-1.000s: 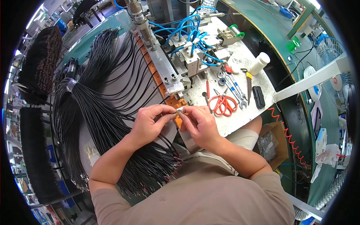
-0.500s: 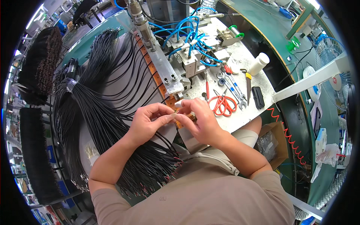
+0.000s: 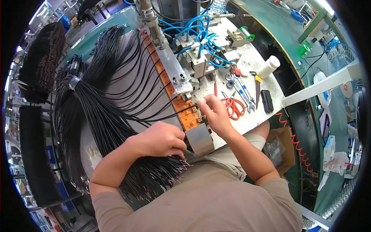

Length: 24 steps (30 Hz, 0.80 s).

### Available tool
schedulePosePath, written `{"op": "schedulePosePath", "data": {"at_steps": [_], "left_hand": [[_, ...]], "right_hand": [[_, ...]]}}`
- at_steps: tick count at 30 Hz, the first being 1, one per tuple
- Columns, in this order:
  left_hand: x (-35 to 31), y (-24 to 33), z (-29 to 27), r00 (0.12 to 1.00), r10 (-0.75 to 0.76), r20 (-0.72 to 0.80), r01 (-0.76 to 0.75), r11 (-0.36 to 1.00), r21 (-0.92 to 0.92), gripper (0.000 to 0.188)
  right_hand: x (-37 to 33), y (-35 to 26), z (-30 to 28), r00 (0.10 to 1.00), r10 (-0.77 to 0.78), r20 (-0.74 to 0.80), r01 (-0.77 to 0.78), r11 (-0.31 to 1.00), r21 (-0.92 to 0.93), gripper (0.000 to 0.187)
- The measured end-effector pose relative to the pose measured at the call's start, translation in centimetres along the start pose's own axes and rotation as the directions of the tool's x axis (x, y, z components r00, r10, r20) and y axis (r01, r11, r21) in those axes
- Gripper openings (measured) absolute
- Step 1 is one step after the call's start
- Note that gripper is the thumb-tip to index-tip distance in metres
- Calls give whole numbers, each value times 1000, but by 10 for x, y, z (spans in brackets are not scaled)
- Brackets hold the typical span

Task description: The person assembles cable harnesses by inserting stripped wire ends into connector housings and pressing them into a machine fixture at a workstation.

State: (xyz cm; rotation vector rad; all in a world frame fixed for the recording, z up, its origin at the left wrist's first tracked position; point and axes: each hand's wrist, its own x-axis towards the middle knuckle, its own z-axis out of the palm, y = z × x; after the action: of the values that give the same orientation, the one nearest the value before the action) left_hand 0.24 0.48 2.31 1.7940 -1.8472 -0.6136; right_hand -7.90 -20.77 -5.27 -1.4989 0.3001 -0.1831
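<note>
My right hand (image 3: 217, 116) pinches the end of a black cable (image 3: 169, 117) with thumb and index finger, just right of the orange fixture strip (image 3: 188, 114). That cable reaches across the strip from the big bundle of black cables (image 3: 98, 102) at left. Lower and to the left, my left hand (image 3: 159, 140) is closed with fingers curled downward, next to the loose cable ends (image 3: 181, 165) with red and pale wire tips. What its fingers hold, if anything, is hidden. A metal block (image 3: 199, 140) sits at the near end of the strip, between my hands.
A metal bar (image 3: 170, 65) and blue air tubes (image 3: 199, 36) stand over the strip's far part. Right of my right hand lie red-handled scissors (image 3: 234, 107), wrenches (image 3: 244, 92), a black case (image 3: 266, 101) and a white bottle (image 3: 269, 67). A cardboard box (image 3: 284, 149) is below right.
My hands have parted. The left moved down and back toward the loose cable ends; the right moved slightly right and away from me, uncovering the orange strip and the metal block.
</note>
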Motion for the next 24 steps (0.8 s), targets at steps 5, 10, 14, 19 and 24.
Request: {"op": "schedulePosePath", "data": {"at_steps": [5, 10, 14, 19, 24], "left_hand": [[-2, 9, 8, 985, -31, 170, 11, 993, 118, 14], [4, 8, -1, 997, -20, -79, 16, 999, -48, 14], [4, -8, 5, 955, -87, -285, 45, 987, -151, 15], [4, -8, 10, 886, -285, -365, 207, 949, -238, 17], [9, 1, 5, 807, -405, -430, 258, 896, -360, 24]], "right_hand": [[5, -14, -1, 995, 54, 89, -55, 998, 17, 18], [8, -14, -1, 981, 170, 97, -175, 983, 53, 21], [4, 6, 3, 999, 39, 15, -38, 998, -58, 23], [8, 14, 1, 1000, -15, -17, 11, 979, -205, 21], [-30, -29, 5, 974, -212, -76, 182, 939, -291, 13]]}}
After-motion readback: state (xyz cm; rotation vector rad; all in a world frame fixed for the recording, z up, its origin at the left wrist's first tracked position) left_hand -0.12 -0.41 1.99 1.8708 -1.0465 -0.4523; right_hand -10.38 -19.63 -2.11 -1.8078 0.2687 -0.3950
